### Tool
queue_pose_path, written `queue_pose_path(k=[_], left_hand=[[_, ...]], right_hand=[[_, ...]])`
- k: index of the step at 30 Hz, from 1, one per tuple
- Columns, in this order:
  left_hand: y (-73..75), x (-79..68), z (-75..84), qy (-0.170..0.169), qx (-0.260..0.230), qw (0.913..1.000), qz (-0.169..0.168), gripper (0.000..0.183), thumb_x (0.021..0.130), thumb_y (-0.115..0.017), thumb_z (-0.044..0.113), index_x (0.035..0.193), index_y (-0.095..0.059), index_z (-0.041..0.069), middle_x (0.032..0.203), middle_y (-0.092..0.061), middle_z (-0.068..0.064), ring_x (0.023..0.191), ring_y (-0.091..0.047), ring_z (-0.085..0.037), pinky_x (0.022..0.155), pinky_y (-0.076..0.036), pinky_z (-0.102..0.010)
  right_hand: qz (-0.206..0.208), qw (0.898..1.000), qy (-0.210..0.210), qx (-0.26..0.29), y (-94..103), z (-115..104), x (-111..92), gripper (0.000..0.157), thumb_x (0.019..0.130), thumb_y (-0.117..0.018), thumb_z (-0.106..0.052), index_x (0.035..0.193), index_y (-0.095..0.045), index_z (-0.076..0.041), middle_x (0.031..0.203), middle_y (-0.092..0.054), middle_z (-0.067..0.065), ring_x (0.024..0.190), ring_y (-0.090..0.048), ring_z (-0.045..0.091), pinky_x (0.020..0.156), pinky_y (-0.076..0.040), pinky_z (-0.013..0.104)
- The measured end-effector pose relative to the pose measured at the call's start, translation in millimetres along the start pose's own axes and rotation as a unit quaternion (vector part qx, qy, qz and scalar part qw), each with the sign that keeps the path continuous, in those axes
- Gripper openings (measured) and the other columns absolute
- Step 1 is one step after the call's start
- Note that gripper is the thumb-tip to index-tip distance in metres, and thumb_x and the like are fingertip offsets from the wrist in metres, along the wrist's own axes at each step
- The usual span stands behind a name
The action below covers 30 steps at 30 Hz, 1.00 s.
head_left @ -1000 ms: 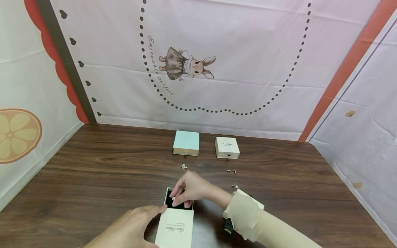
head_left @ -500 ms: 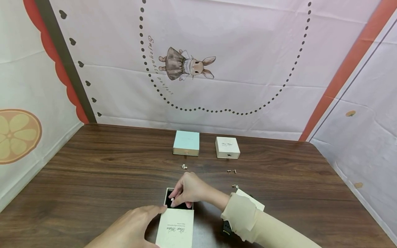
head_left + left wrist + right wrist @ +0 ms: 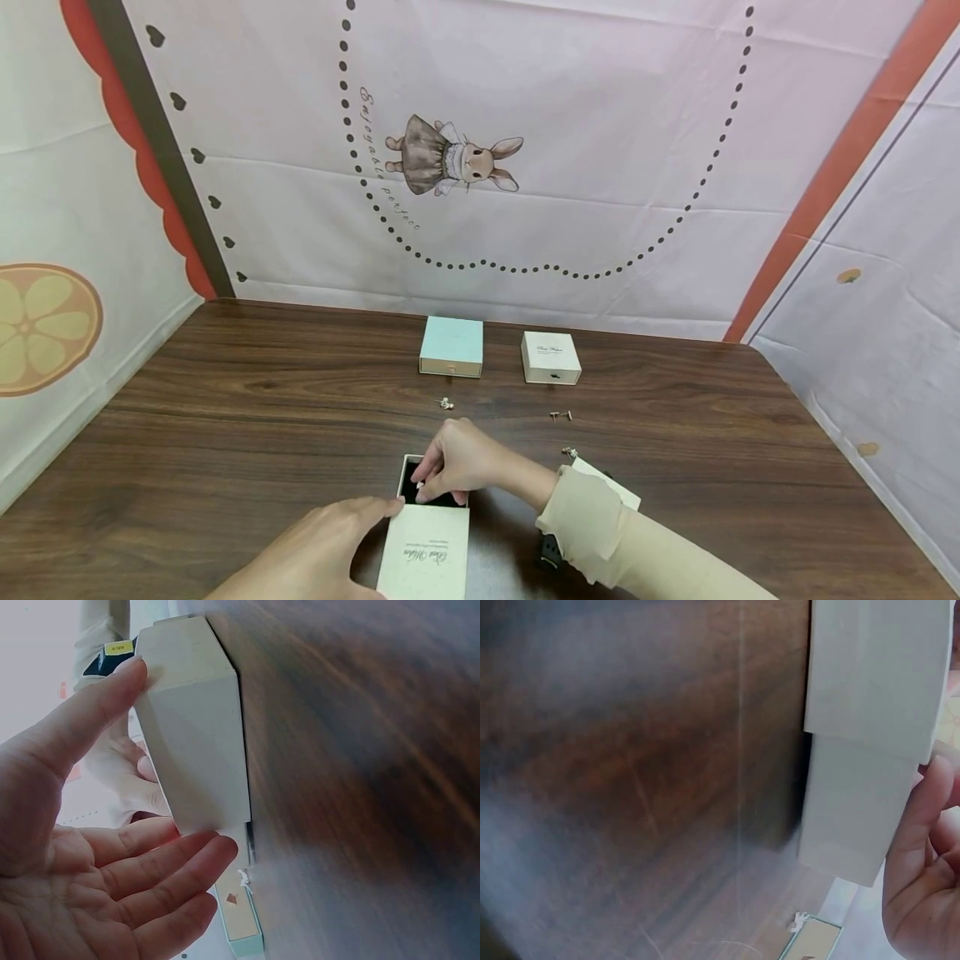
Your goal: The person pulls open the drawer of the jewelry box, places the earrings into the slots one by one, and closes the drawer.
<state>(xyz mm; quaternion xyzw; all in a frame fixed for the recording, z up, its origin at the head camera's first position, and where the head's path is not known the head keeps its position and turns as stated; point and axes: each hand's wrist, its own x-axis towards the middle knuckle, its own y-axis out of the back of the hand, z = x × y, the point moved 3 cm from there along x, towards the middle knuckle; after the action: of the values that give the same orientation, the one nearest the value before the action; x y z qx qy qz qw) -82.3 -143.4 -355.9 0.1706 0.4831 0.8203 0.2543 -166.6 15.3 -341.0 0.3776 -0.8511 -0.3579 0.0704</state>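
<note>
A cream slide-out gift box (image 3: 426,554) lies at the front of the table, its black-lined drawer (image 3: 407,482) pulled partly out at the far end. My left hand (image 3: 322,542) holds the box from the left; in the left wrist view its thumb and fingers span the box's side (image 3: 193,757). Over the drawer, my right hand (image 3: 467,458) pinches a small whitish earring (image 3: 420,485) between thumb and fingertips. The earring is mostly hidden by the fingers. In the right wrist view the drawer's outer wall (image 3: 851,806) juts from the sleeve.
A light blue box (image 3: 452,346) and a small white box (image 3: 551,357) stand at the back. Small earrings lie before them: one cluster (image 3: 446,403), a pair (image 3: 561,415) and another cluster (image 3: 571,452). Another cream box (image 3: 607,483) is partly under my right sleeve.
My right fingers have shifted only slightly inside the drawer with the earring. The left hand and the box have stayed in place.
</note>
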Motion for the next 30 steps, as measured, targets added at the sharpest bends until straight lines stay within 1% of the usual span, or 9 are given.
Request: queue_pose_path(k=[3, 7, 14, 17, 20, 22, 25, 28, 30], left_hand=[[-0.1, 0.4, -0.3, 0.002, -0.001, 1.0000, -0.004, 0.084, 0.059, -0.076, 0.057, 0.121, -0.055, 0.004, 0.113, -0.060, -0.004, 0.100, -0.058, -0.022, 0.077, -0.049, -0.036], [-0.2, 0.3, -0.2, 0.000, 0.002, 1.0000, -0.002, 0.084, 0.059, -0.076, 0.057, 0.121, -0.055, 0.004, 0.113, -0.060, -0.004, 0.100, -0.058, -0.022, 0.077, -0.049, -0.036], [-0.2, 0.4, 0.1, -0.003, 0.004, 1.0000, 0.003, 0.084, 0.059, -0.076, 0.056, 0.120, -0.055, 0.004, 0.113, -0.060, -0.003, 0.099, -0.058, -0.021, 0.078, -0.049, -0.036], [-0.2, 0.3, -0.2, -0.001, 0.002, 1.0000, 0.001, 0.084, 0.059, -0.076, 0.056, 0.121, -0.055, 0.003, 0.113, -0.060, -0.004, 0.099, -0.058, -0.021, 0.078, -0.049, -0.036], [-0.4, 0.1, -0.5, 0.004, -0.003, 1.0000, -0.006, 0.085, 0.058, -0.076, 0.056, 0.121, -0.055, 0.003, 0.114, -0.060, -0.004, 0.100, -0.058, -0.022, 0.077, -0.049, -0.036], [-0.5, 0.1, -0.6, 0.007, -0.004, 0.9999, -0.008, 0.085, 0.058, -0.076, 0.056, 0.121, -0.055, 0.004, 0.114, -0.060, -0.004, 0.100, -0.058, -0.022, 0.077, -0.049, -0.036], [-0.7, 0.1, 0.0, 0.006, 0.001, 1.0000, -0.006, 0.084, 0.058, -0.077, 0.055, 0.121, -0.055, 0.004, 0.114, -0.060, -0.005, 0.100, -0.058, -0.023, 0.077, -0.049, -0.037], [-0.7, -0.1, 0.9, 0.002, 0.011, 0.9999, 0.001, 0.083, 0.058, -0.078, 0.053, 0.120, -0.055, 0.004, 0.113, -0.061, -0.004, 0.099, -0.058, -0.023, 0.078, -0.049, -0.037], [-0.3, -0.3, 1.3, 0.001, 0.011, 0.9999, 0.001, 0.082, 0.058, -0.078, 0.052, 0.120, -0.055, 0.004, 0.113, -0.060, -0.005, 0.099, -0.058, -0.023, 0.077, -0.049, -0.037]], right_hand=[[-0.008, 1.000, 0.003, -0.009, 1.1, -0.4, -0.6, 0.006, 0.074, -0.074, -0.004, 0.079, -0.074, -0.005, 0.057, -0.066, 0.000, 0.030, -0.044, 0.004, 0.037, -0.045, 0.023], [-0.008, 1.000, 0.009, -0.016, 1.4, -0.4, -1.1, 0.006, 0.074, -0.073, -0.004, 0.080, -0.074, -0.005, 0.057, -0.066, 0.000, 0.029, -0.044, 0.003, 0.036, -0.045, 0.022], [0.003, 0.999, 0.010, -0.048, -1.0, -1.0, -1.2, 0.006, 0.074, -0.074, -0.006, 0.079, -0.074, -0.007, 0.052, -0.064, -0.002, 0.027, -0.042, 0.003, 0.036, -0.044, 0.021], [0.009, 0.998, 0.008, -0.063, -1.9, -1.7, -1.0, 0.006, 0.074, -0.075, -0.007, 0.079, -0.075, -0.008, 0.052, -0.063, -0.003, 0.027, -0.041, 0.002, 0.035, -0.043, 0.020], [0.013, 0.998, 0.012, -0.062, -2.2, -1.9, -0.5, 0.006, 0.073, -0.075, -0.007, 0.079, -0.074, -0.008, 0.053, -0.064, -0.004, 0.027, -0.041, 0.002, 0.035, -0.043, 0.020], [0.013, 0.999, 0.013, -0.043, -1.8, -0.9, -0.2, 0.008, 0.073, -0.075, -0.006, 0.080, -0.074, -0.006, 0.053, -0.064, -0.004, 0.027, -0.042, 0.002, 0.035, -0.043, 0.021], [0.016, 1.000, -0.002, 0.016, 0.3, 2.4, 0.6, 0.011, 0.072, -0.076, -0.006, 0.082, -0.074, -0.005, 0.055, -0.064, -0.004, 0.028, -0.043, 0.004, 0.035, -0.043, 0.023], [0.032, 0.996, -0.032, 0.080, 4.9, 6.9, 2.2, 0.013, 0.071, -0.077, -0.007, 0.083, -0.074, -0.005, 0.057, -0.065, -0.002, 0.029, -0.044, 0.007, 0.036, -0.043, 0.024], [0.044, 0.993, -0.048, 0.101, 8.2, 9.9, 3.6, 0.012, 0.071, -0.077, -0.009, 0.083, -0.074, -0.006, 0.058, -0.066, -0.002, 0.030, -0.045, 0.008, 0.037, -0.043, 0.024]])
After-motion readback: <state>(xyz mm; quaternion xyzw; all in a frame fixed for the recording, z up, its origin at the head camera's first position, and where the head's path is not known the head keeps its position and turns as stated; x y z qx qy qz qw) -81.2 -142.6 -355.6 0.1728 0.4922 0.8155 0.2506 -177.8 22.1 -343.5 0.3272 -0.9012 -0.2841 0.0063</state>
